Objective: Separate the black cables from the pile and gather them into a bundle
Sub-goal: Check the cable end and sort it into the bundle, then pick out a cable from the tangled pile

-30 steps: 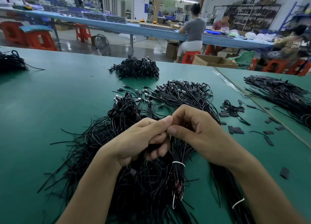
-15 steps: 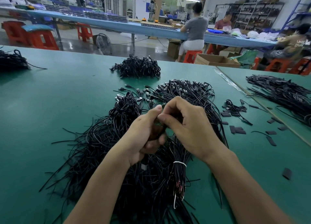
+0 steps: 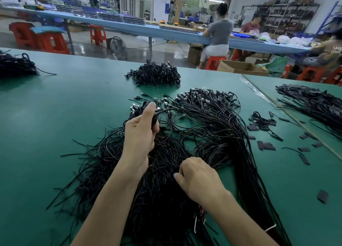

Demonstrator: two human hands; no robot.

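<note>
A large pile of thin black cables (image 3: pixel 209 127) with metal plugs at the far ends spreads over the green table (image 3: pixel 55 116) in front of me. My left hand (image 3: pixel 141 132) grips a bunch of these cables near their plug ends, thumb up along them. Nearer to me, my right hand (image 3: pixel 198 175) has its fingers curled into the cable strands lower down the pile. The fingertips of the right hand are hidden among the cables.
A tied cable bundle (image 3: pixel 155 75) lies at the back centre, another heap (image 3: pixel 14 64) at far left, and more cables (image 3: pixel 312 103) on the right table. Small black strips (image 3: pixel 266 145) are scattered to the right. People sit at a blue bench (image 3: pixel 129 25) beyond.
My hands have parted. The left moved forward and up with a bunch of cables; the right dropped back toward me, down into the pile.
</note>
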